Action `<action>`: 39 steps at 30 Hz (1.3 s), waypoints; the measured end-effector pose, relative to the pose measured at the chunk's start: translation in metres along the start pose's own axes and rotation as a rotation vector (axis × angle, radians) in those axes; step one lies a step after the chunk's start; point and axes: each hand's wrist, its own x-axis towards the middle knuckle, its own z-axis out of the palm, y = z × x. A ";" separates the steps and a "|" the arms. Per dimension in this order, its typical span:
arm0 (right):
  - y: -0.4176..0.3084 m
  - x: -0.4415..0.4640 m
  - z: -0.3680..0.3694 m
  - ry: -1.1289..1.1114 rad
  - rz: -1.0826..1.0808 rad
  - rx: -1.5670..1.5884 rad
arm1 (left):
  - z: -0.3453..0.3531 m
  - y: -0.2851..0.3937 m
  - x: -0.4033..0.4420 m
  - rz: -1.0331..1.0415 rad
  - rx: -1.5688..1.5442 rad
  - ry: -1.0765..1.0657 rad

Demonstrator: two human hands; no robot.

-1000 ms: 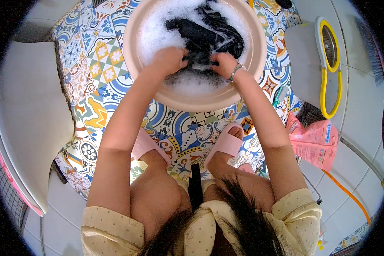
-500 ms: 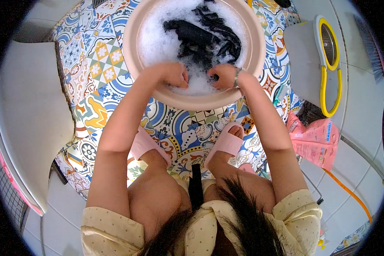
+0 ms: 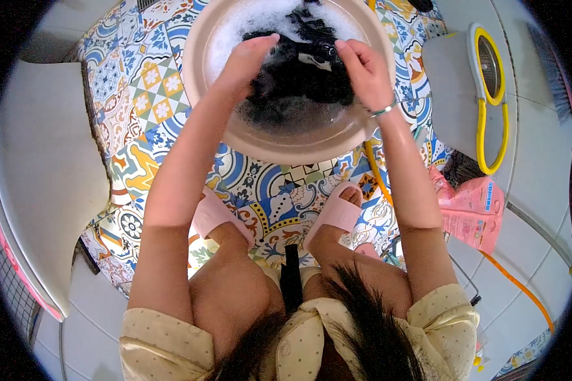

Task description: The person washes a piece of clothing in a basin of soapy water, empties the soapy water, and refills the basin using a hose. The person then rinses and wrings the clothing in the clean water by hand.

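A wet black garment (image 3: pixel 299 82) hangs stretched between my two hands, its lower part dipping into the soapy water of a beige basin (image 3: pixel 200 95). My left hand (image 3: pixel 249 58) pinches the garment's upper edge on the left. On the opposite side my right hand (image 3: pixel 367 68), with a bracelet at the wrist, grips the same edge between thumb and fingers. A pale label-like patch (image 3: pixel 314 61) shows on the cloth near the right hand. White foam (image 3: pixel 235 32) floats around the far part of the basin, with more dark cloth (image 3: pixel 311 25) lying in it.
The basin stands on patterned floor tiles (image 3: pixel 156 89), just ahead of my pink slippers (image 3: pixel 337 216). At right are a grey-and-white bucket (image 3: pixel 451 89) with yellow trim, a pink packet (image 3: pixel 473 213) and an orange hose (image 3: pixel 521 289). A white curved fixture (image 3: pixel 44 165) is at left.
Both hands have moved up and apart from the near side of the basin. The black garment is now spread between them, and foam near me has given way to darker water.
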 end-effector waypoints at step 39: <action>-0.024 -0.013 0.055 0.128 -0.180 -0.413 | 0.040 -0.041 -0.029 -0.416 -0.588 -0.090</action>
